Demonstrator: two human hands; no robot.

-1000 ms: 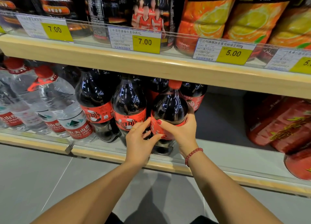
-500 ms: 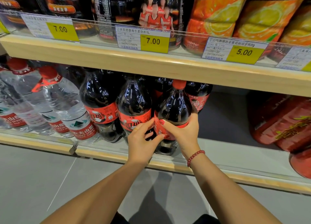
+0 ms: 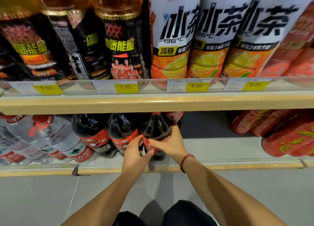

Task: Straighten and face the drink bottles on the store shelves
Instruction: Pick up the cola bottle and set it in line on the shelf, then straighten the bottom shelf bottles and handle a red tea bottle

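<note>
Both hands hold one dark cola bottle (image 3: 155, 129) near the front edge of the bottom shelf (image 3: 212, 151). The right hand (image 3: 169, 145) wraps around its right side. The left hand (image 3: 134, 153) pinches its red label (image 3: 144, 141). Two more cola bottles (image 3: 105, 134) stand just left of it, then water bottles (image 3: 56, 141).

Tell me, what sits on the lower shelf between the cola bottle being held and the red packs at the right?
Nothing: the head view shows bare shelf between the cola bottle and red packs.
</note>
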